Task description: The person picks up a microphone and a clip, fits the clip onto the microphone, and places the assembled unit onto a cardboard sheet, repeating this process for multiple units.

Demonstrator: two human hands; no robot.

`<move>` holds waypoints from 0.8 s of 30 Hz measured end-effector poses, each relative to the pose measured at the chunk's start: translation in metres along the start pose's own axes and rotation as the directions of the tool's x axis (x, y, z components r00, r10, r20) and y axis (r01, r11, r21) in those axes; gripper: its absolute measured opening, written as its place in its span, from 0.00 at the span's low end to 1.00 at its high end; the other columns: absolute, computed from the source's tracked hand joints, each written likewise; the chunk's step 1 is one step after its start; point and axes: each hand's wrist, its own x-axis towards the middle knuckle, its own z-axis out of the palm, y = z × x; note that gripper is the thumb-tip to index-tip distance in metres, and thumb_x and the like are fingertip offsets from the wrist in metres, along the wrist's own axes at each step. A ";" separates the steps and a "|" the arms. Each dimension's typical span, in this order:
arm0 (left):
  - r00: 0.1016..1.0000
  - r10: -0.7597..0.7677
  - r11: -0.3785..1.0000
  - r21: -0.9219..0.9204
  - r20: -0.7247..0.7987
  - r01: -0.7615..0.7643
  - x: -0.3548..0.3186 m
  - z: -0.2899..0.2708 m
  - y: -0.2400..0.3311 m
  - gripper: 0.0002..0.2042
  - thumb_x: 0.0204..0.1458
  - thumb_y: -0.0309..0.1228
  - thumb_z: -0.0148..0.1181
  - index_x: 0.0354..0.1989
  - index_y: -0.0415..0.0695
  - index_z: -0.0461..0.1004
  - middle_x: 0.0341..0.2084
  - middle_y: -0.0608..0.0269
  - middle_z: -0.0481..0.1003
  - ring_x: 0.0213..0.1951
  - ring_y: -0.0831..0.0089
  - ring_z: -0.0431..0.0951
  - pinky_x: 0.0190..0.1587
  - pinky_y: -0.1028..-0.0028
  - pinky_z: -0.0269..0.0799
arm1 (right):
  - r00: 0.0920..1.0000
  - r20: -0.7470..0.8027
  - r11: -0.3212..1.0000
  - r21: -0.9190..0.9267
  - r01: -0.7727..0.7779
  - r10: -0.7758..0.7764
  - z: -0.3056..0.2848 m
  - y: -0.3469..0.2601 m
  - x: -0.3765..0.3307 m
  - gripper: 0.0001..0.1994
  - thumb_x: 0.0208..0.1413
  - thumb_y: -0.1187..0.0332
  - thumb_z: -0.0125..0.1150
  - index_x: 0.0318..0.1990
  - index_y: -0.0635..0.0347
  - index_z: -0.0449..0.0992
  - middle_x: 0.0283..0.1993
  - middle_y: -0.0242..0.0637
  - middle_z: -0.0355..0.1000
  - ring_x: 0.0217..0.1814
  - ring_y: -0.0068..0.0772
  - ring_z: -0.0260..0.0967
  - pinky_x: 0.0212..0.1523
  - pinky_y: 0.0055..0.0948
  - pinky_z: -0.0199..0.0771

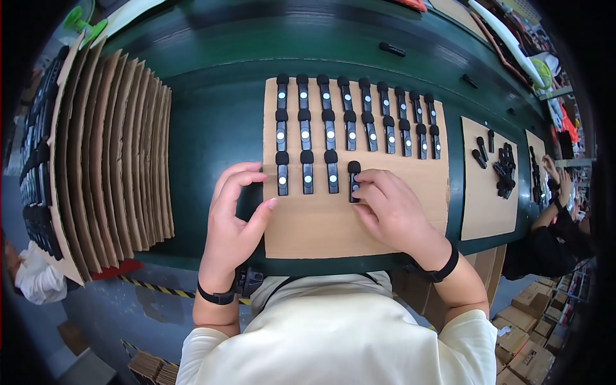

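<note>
So the right hand (pixel 393 212) has its fingers pressed together on a small black clip-on device (pixel 353 181), pinching it right where it lies on the cardboard sheet (pixel 359 224). That device is the fourth one in the nearest row, just beside three others already lined up to its left. Behind them are two full rows of the same black devices (pixel 350 122), each with a foam cap and a white dot, running almost the whole width of the sheet.

The left hand (pixel 232 218) sits at the left edge of the sheet, fingers loosely curled and slightly spread, thumb tip touching the cardboard edge, holding nothing that I can see.

Open room: the near half of the sheet, below the hands and right of the pinched device, is bare cardboard, and there's a strip of dark green surface (pixel 212 135) between the sheet and a fanned stack of cardboard sheets (pixel 115 154) leaning on the left. That stack takes up most of the left side. On the right, well apart, a second cardboard sheet (pixel 487 205) carries a loose heap of the black devices (pixel 504 170), and past it another person's hand (pixel 557 183) is working at a third sheet. A few stray black pieces (pixel 391 49) lie on the surface toward the far edge.
</note>
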 end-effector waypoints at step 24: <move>0.990 -0.114 0.991 -0.082 -0.087 0.107 0.016 -0.009 -0.015 0.16 0.51 0.17 0.54 0.50 0.37 0.69 0.55 0.52 0.66 0.59 0.63 0.67 0.64 0.66 0.59 | 0.888 -0.188 0.851 -0.259 -0.458 0.420 -0.124 0.258 0.020 0.15 0.50 0.75 0.62 0.46 0.62 0.71 0.47 0.44 0.70 0.49 0.47 0.70 0.50 0.36 0.71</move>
